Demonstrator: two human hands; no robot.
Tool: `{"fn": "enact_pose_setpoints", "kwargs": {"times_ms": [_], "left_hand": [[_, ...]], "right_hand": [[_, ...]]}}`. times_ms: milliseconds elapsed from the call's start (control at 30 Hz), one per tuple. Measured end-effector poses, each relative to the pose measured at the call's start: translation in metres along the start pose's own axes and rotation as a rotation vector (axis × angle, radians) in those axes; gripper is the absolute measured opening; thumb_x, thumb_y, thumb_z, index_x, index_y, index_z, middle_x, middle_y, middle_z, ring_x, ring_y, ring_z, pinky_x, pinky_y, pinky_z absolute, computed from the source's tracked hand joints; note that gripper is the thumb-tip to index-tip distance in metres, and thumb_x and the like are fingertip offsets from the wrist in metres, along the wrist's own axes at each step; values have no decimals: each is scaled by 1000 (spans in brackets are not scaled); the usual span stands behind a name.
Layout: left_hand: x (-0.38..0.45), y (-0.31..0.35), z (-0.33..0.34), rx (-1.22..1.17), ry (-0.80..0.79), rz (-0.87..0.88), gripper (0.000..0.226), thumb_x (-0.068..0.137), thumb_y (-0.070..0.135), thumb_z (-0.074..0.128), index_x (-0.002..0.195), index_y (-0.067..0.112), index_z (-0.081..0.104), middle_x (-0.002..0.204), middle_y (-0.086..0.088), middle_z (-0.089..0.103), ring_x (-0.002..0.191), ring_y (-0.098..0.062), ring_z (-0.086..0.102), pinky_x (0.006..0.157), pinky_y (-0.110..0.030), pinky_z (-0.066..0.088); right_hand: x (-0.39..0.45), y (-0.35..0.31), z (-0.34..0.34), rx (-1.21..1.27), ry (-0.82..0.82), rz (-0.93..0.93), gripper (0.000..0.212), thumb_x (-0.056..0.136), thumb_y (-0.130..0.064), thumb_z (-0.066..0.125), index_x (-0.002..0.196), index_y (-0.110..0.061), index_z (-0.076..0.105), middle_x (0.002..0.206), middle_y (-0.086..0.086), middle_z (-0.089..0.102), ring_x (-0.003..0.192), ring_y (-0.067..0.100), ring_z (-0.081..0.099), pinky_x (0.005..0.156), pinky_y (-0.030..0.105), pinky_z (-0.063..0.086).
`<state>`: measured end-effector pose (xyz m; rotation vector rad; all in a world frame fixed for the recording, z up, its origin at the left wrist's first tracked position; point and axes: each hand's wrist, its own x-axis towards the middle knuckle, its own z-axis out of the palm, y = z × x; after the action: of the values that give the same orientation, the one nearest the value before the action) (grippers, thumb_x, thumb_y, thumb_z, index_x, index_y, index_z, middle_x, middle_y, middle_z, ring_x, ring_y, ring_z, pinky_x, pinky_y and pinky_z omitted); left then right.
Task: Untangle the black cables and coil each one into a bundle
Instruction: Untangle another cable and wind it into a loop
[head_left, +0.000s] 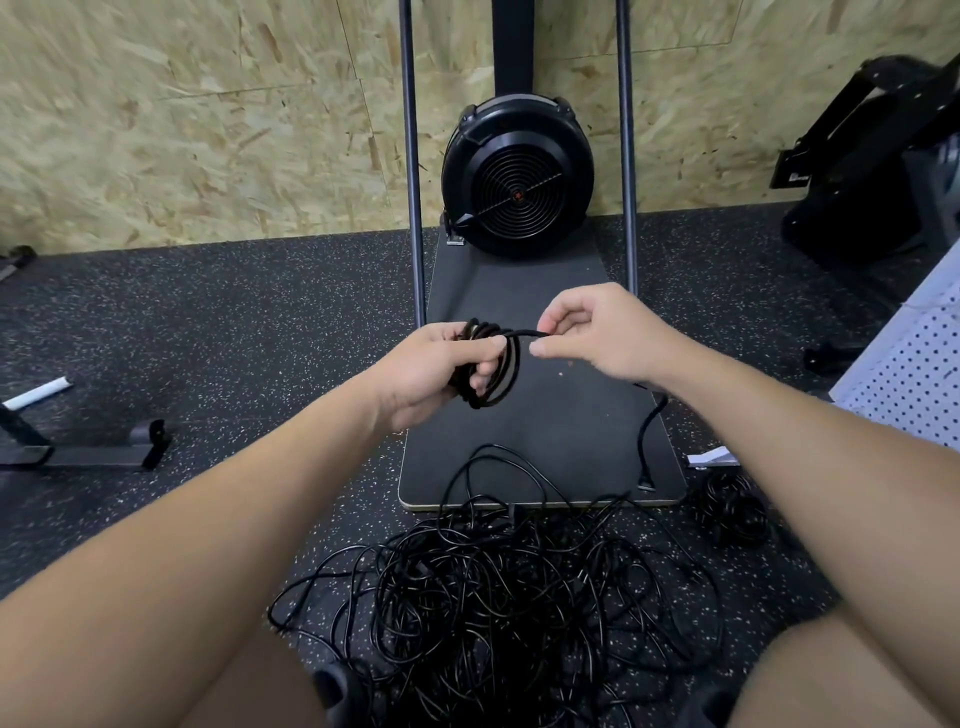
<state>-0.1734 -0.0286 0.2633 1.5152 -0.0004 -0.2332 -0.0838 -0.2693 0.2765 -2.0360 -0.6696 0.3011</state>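
A coiled black cable (488, 366) sits in the left hand (426, 371), whose fingers curl through its loops. The right hand (597, 332) pinches the cable's strand just beside the coil. Below both hands, a tangled pile of cables (498, 587) lies on the floor (208, 322).

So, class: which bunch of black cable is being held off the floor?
The coiled cable gripped in the left hand; the tangled pile lies on the floor.

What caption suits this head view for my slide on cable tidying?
Left hand holds a coiled black cable while the right hand pinches its end, above a tangled cable pile.
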Motion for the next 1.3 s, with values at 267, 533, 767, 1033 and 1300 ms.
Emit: {"fn": "enact_pose_setpoints", "kwargs": {"times_ms": [267,533,767,1033,1300], "left_hand": [[4,-1,-10,-42,324,-30,20,111,22,65,92,16,60,76,-1,58,64,-17,49,64,-30,50],[3,4,-6,-31,332,11,27,112,19,60,86,19,54,74,-2,51,62,-19,46,58,-29,44],[0,0,6,-44,261,64,17,114,13,58,102,6,67,99,-14,79,84,-24,76,80,-33,62],[0,2,9,74,252,145,18,116,17,54,116,-1,59,113,-20,81,108,-34,80,95,-41,65],[-5,2,6,190,127,30,40,114,39,57,93,7,70,78,-18,69,66,-28,62,63,-36,42]], "right_hand": [[-6,64,-13,38,-41,254,18,94,-26,87,102,-11,78,91,6,84,95,32,80,97,47,56],[6,64,11,227,231,367,24,96,-19,85,94,4,77,94,16,83,58,15,66,56,28,52],[-10,39,60,-492,-283,140,34,111,-28,59,83,-15,73,60,-11,73,62,17,75,67,30,56],[-16,-10,63,-591,-439,-177,24,110,-33,61,93,-16,68,82,-2,71,76,18,62,73,36,50],[-22,-38,34,-321,-30,-316,24,91,-48,84,96,-30,68,89,-15,70,83,10,62,80,45,56]]}}
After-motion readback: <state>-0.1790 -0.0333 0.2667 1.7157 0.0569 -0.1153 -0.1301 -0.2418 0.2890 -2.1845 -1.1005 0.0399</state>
